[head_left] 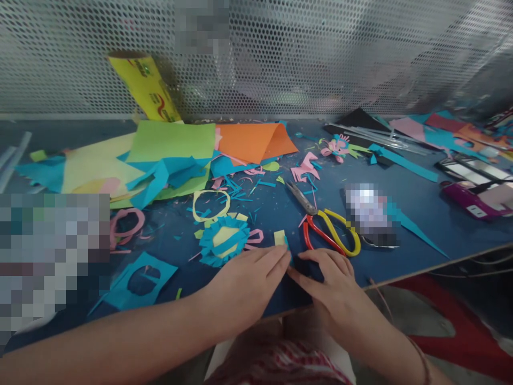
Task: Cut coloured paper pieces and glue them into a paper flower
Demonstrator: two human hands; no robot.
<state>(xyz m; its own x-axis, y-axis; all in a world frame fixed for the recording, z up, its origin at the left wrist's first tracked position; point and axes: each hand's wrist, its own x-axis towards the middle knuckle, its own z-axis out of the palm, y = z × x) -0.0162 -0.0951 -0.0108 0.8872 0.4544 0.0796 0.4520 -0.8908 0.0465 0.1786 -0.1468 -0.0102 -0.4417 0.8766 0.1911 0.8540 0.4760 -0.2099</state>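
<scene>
Near the table's front edge, my left hand (250, 280) lies with its fingers pressed together over a small piece of pale yellow and blue paper (279, 238). Just to its right, my right hand (331, 278) is bent, thumb and index fingertips closing in at the blue edge of that piece; its exact grip is too small to tell. A blue fringed paper flower (224, 240) with a yellow centre lies left of my hands. Scissors (315, 211) with red and yellow handles rest behind my right hand, their handles nearly touching it.
Coloured sheets (172, 140) and scraps cover the back. A yellow tube (148, 88) leans on the perforated metal panel (256, 64). To the right are a phone (368, 214) and a purple object (471, 200); a blue cut-out (164, 278) is at the front left.
</scene>
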